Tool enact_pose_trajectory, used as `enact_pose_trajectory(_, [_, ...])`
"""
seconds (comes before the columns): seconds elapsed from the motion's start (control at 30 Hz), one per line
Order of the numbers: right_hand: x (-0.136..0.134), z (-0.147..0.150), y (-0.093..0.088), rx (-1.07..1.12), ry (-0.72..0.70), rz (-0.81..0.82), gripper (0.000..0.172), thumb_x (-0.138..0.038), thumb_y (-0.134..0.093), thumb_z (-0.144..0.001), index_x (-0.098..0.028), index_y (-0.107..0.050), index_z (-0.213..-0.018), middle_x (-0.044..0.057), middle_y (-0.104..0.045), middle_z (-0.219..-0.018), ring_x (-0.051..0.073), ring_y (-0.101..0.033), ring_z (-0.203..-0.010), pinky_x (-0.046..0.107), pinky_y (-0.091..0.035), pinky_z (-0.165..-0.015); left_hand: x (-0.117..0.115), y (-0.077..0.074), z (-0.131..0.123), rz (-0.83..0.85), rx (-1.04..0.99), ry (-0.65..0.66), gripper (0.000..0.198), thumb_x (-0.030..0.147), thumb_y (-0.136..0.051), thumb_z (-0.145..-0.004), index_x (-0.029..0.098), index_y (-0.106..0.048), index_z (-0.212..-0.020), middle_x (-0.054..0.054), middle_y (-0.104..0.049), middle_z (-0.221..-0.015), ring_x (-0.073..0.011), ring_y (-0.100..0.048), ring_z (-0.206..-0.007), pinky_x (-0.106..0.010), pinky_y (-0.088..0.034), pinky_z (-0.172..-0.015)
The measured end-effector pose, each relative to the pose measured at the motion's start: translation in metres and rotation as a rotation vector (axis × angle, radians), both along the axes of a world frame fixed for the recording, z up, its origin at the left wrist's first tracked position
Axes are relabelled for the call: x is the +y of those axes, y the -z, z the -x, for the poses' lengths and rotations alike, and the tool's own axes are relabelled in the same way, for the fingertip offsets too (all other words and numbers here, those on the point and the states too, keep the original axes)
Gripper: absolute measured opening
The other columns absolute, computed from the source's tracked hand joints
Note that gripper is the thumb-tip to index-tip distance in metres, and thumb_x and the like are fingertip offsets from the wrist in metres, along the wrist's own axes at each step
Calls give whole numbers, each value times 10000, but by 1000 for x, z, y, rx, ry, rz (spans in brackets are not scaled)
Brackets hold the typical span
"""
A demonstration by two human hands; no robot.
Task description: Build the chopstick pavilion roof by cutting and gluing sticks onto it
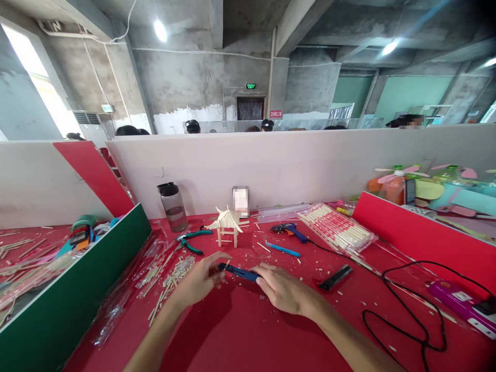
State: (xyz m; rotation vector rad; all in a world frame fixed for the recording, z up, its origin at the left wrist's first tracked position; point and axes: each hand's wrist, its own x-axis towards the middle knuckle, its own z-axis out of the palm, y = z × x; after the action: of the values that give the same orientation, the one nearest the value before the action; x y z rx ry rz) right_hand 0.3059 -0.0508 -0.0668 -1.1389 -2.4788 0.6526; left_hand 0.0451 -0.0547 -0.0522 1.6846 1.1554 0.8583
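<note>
My right hand grips the rear end of a blue utility knife, held low over the red table. At the knife's front end, my left hand is closed with thumb and fingers curled, and a short piece of wooden stick seems to poke out at its fingertips. Just beyond the hands stands a small pavilion model made of thin wooden sticks, with a peaked roof on posts. Teal-handled pliers lie left of it. To its right are a blue pen and a glue gun.
A water bottle stands by the white partition. Loose sticks and offcuts lie at left. Bundled sticks, a black blade case, a black cable and a purple power strip are at right. Low dividers flank the table.
</note>
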Motion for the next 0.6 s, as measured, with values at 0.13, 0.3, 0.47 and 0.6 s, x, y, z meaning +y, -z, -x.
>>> enact_pose_trajectory(0.13, [0, 8, 3, -117, 89, -73, 427, -456, -340, -1055, -173, -655, -999, 140, -730, -975, 303, -694, -926, 358, -462, -789, 0, 1, 0, -88, 121, 28, 299, 315, -606, -862, 183, -677, -1121, -20, -676, -748, -198, -599, -671, -296, -472, -648])
enact_pose_trajectory(0.3, [6, 10, 9, -215, 121, -164, 462, -500, -332, -1056, -171, -641, -959, 143, -736, -892, 299, -701, -838, 329, -392, -691, 1, 4, 0, -98, 174, 54, 328, 262, -538, -878, 175, -635, -1180, -23, -678, -768, -198, -615, -677, -300, -490, -668])
enact_pose_trajectory(0.47, [7, 10, 11, -265, 146, -256, 434, -474, -348, -1056, -179, -636, -922, 114, -741, -841, 265, -699, -766, 308, -340, -638, 2, 7, 2, -31, 155, 72, 419, 276, -531, -873, 167, -594, -1273, -44, -700, -806, -216, -645, -718, -313, -507, -675])
enact_pose_trajectory(0.6, [8, 10, 10, -302, 144, -329, 444, -480, -364, -1050, -174, -651, -903, 112, -751, -811, 262, -700, -714, 313, -323, -620, 2, 9, 3, 29, 137, 74, 511, 294, -522, -879, 158, -527, -1372, -76, -736, -866, -245, -680, -772, -338, -525, -698])
